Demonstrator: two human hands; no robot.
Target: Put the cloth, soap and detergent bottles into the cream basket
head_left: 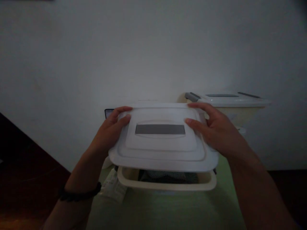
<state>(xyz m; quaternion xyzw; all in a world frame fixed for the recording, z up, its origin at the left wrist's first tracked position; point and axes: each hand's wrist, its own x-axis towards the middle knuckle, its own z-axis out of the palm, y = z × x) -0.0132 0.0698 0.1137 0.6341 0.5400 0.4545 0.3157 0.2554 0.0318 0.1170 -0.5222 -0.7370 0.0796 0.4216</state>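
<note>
A white plastic lid (pixel 160 156) with a grey strip in its middle is held between my two hands. My left hand (pixel 112 127) grips its left edge, thumb on top; a dark beaded bracelet circles that wrist. On the opposite edge, my right hand (pixel 211 127) has its thumb and fingers on the lid's top, other fingers hidden. Below the lid stands a cream storage box (pixel 168 186), its front rim showing apart from the lid's front edge. Dark folded cloth (pixel 168 176) is visible inside; the lid covers the rest.
The box stands on a green-covered table (pixel 165 210). A white packet (pixel 114 188) lies left of it. Behind, to the right, is another lidded storage box (pixel 240 111). A dark-edged screen (pixel 108 113) shows partly behind my left hand. A white wall (pixel 153 48) rises behind.
</note>
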